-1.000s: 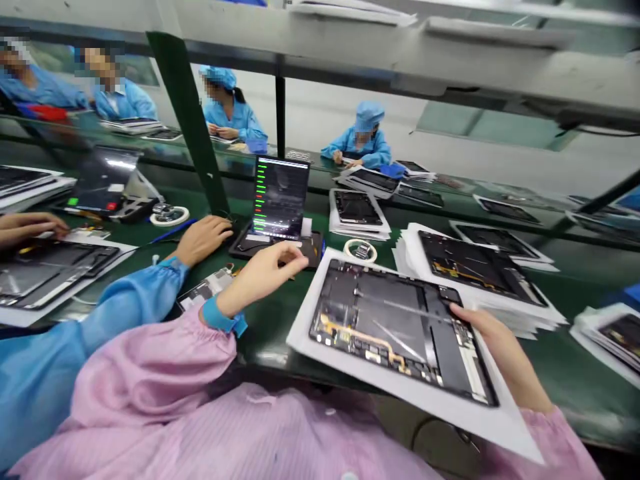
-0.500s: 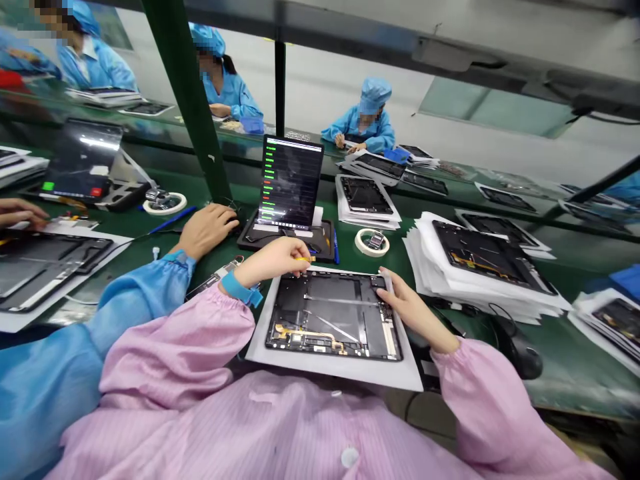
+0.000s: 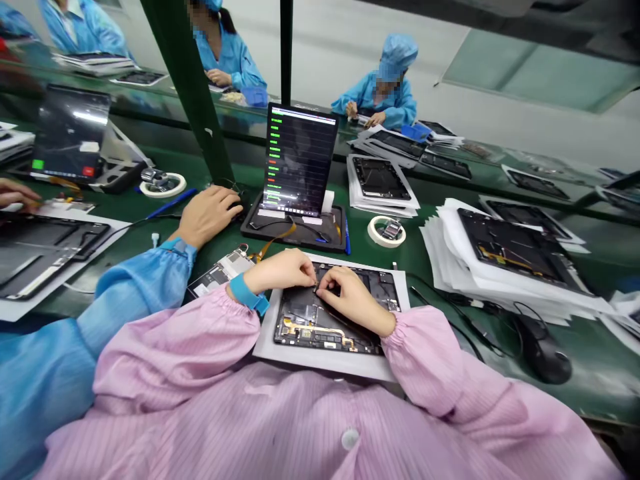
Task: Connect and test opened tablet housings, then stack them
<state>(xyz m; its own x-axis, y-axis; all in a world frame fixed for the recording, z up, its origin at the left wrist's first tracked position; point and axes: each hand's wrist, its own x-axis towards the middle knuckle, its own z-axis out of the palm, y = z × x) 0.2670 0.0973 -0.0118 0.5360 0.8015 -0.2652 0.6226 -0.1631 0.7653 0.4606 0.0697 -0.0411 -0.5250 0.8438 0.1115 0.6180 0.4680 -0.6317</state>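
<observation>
A black tablet housing (image 3: pixel 295 307) lies open on a white sheet (image 3: pixel 270 347) in front of me, with a gold flex cable (image 3: pixel 320 331) along its near side. Over its upper part my left hand (image 3: pixel 289 270) has thumb and fingers pinched together. My right hand (image 3: pixel 353 299) reaches across the housing from the right, its fingertips also closed, almost meeting the left ones. Whatever sits between the fingertips is too small to name. Left of the housing is a silver board assembly (image 3: pixel 220 273); an orange flat cable (image 3: pixel 277 241) runs between it and the display stand.
A lit display (image 3: pixel 300 160) stands in a black holder (image 3: pixel 255 223) behind the housing. A co-worker's hand (image 3: pixel 210 213) rests close on my left. To the right are a tape roll (image 3: pixel 373 231), stacked housings on paper (image 3: pixel 520 250), cables and a black mouse (image 3: pixel 543 350).
My right hand has left the housing's right edge and moved left to the left hand's fingertips. The orange cable tip seen in my left hand earlier no longer shows there. The view has shifted slightly.
</observation>
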